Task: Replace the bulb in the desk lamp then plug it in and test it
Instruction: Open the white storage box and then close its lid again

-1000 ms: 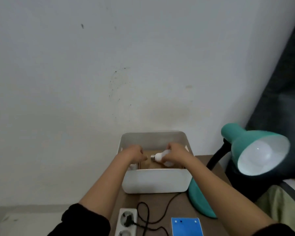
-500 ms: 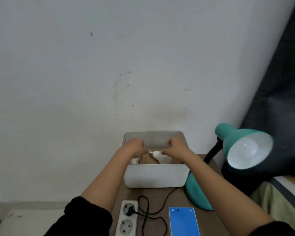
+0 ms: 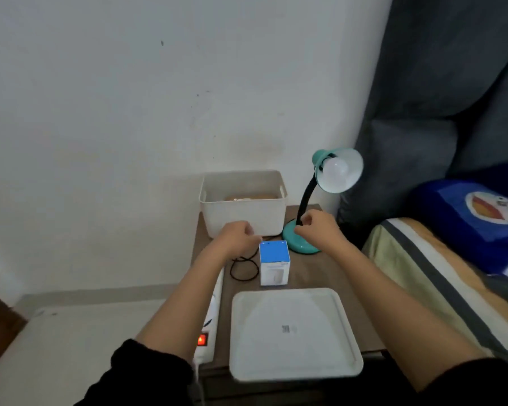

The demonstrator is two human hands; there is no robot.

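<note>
The teal desk lamp [image 3: 301,244] stands at the back right of the small brown table, its black neck bent up to a shade facing me. A white bulb [image 3: 336,171] sits in the shade, unlit. Something pale, perhaps the other bulb [image 3: 241,198], lies in the white bin [image 3: 244,218] behind my hands. My left hand [image 3: 238,234] hovers in front of the bin with fingers curled and nothing in it. My right hand [image 3: 317,227] is curled beside the foot of the lamp's neck, above the base. The lamp's black cable [image 3: 244,272] loops toward the power strip [image 3: 211,320].
A blue-topped white box [image 3: 274,265] stands mid-table. A white tray [image 3: 294,364] fills the near part of the table. The strip's red switch [image 3: 203,339] glows. A bed with a blue pillow [image 3: 478,224] lies right, and the wall is close behind.
Both hands have come out of the bin toward me, and the bulb my right hand held is no longer in it. The view has pulled back and tilted down.
</note>
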